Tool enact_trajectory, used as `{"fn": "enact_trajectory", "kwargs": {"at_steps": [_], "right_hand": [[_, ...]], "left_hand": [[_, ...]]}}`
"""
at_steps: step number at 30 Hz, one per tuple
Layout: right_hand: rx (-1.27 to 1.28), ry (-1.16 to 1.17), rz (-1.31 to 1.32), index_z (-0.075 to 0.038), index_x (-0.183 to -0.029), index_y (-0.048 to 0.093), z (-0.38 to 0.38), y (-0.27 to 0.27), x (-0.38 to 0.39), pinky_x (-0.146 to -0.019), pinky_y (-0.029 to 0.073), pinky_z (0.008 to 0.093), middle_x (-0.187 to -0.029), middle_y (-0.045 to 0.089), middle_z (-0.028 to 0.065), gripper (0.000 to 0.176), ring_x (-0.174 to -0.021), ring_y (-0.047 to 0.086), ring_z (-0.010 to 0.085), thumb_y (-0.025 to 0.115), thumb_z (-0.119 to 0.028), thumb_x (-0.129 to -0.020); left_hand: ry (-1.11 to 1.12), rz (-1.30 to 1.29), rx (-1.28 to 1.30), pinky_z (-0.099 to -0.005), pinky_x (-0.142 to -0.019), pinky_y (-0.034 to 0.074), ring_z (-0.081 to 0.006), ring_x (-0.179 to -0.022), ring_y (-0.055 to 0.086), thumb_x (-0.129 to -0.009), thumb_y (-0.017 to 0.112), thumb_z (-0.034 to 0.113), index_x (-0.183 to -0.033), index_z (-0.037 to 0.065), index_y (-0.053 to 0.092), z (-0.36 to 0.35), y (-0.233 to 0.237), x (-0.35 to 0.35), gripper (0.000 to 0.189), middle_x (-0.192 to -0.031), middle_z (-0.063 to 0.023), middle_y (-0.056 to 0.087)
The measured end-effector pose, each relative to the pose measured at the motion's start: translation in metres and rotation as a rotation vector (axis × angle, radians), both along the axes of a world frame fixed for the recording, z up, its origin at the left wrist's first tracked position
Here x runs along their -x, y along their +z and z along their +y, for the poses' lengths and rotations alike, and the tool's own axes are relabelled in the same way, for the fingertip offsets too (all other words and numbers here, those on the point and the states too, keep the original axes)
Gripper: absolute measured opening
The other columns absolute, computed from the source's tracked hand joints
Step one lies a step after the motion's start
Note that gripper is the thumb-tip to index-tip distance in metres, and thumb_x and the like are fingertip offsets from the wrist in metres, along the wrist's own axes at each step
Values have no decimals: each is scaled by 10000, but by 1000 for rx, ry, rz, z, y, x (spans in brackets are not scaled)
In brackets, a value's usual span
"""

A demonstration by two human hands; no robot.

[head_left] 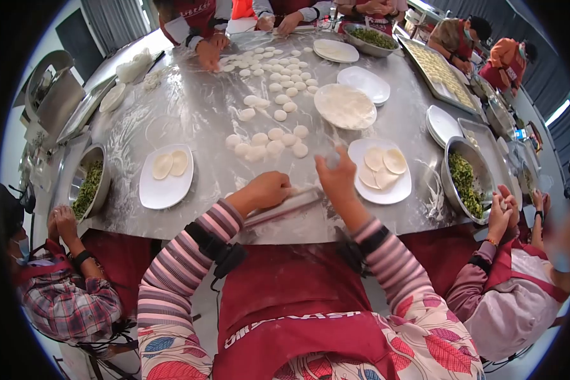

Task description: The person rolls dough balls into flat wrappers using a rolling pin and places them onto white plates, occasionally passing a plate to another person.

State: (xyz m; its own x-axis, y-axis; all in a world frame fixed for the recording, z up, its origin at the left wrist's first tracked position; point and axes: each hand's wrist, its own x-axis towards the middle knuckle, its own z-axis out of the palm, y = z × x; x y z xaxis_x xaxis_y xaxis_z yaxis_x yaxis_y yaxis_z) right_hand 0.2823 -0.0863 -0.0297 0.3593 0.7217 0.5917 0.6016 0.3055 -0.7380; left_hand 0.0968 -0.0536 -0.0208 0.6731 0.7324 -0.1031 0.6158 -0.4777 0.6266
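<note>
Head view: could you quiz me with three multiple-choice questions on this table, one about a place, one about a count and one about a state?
1. Where is the person's left hand?
A. in a bowl
B. on the rolling pin
C. on a plate

2. How many wrappers lie on the left white plate?
A. none
B. six
C. two

3. The metal bowl at the right table edge is:
A. holding green filling
B. empty
C. upside down

Answers:
1 B, its fingers curl over the pin.
2 C, two pale rounds lie side by side.
3 A, chopped greens show inside.
</note>
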Motion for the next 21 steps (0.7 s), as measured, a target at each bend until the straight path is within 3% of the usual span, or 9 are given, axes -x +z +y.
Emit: {"fn": "enact_trajectory", "kwargs": {"at_steps": [3,6,8,10,12,14,16,19,21], "right_hand": [[111,53,9,0,-823,535,-61,-11,-17,-519,457,356,-632,579,156,258,-544,583,295,716,-111,-678],[116,59,61,-4,-831,527,-66,-12,-16,-503,450,348,-613,571,146,268,-533,580,284,721,-96,-670],[23,-46,-45,4,-884,515,-23,-19,-11,-492,437,389,-612,571,165,314,-543,575,322,715,-136,-685],[22,25,-10,4,-877,515,5,-8,-5,-505,440,397,-639,578,179,313,-555,573,338,712,-154,-692],[-16,2,-27,1,-866,512,-6,-4,-6,-505,441,394,-632,576,175,306,-553,573,337,713,-148,-690],[-42,2,-54,-3,-855,510,-35,-7,-8,-505,442,391,-625,573,171,299,-552,572,337,715,-142,-687],[57,54,-18,-14,-834,503,-72,-10,-16,-498,439,392,-594,563,156,282,-545,571,337,713,-130,-686],[98,42,50,-21,-825,499,-68,-3,-11,-493,434,394,-576,555,147,272,-539,569,335,710,-119,-685],[30,-30,-30,-24,-829,501,-21,-8,-7,-489,431,396,-580,557,145,270,-529,565,331,708,-115,-682]], "left_hand": [[28,-23,121,-366,-637,452,-256,-699,604,-758,546,119,-844,-37,576,-9,1,9,181,-710,-156,606],[56,-59,183,-374,-652,454,-284,-707,603,-753,547,112,-879,-39,576,-14,-3,10,199,-735,-169,612],[-12,-63,92,-378,-654,453,-295,-706,597,-746,547,108,-895,-40,574,-13,-1,2,212,-746,-170,611],[-5,-35,71,-373,-657,451,-293,-704,593,-742,546,106,-899,-41,573,-4,-7,-8,216,-764,-175,609],[21,-16,52,-369,-660,449,-292,-702,588,-738,544,105,-902,-41,571,0,-5,-9,221,-782,-180,607],[-21,41,208,-363,-672,446,-301,-696,578,-740,537,120,-877,-44,579,-5,6,-4,218,-786,-199,602],[39,-48,195,-362,-668,445,-301,-689,574,-738,540,130,-856,-44,586,-10,-5,6,215,-763,-201,600],[38,-109,138,-361,-657,445,-299,-676,571,-736,546,142,-830,-45,591,-18,-3,8,215,-734,-200,598],[-19,-99,74,-360,-650,446,-297,-670,571,-736,549,144,-827,-46,589,-17,1,1,215,-730,-196,598]]}}
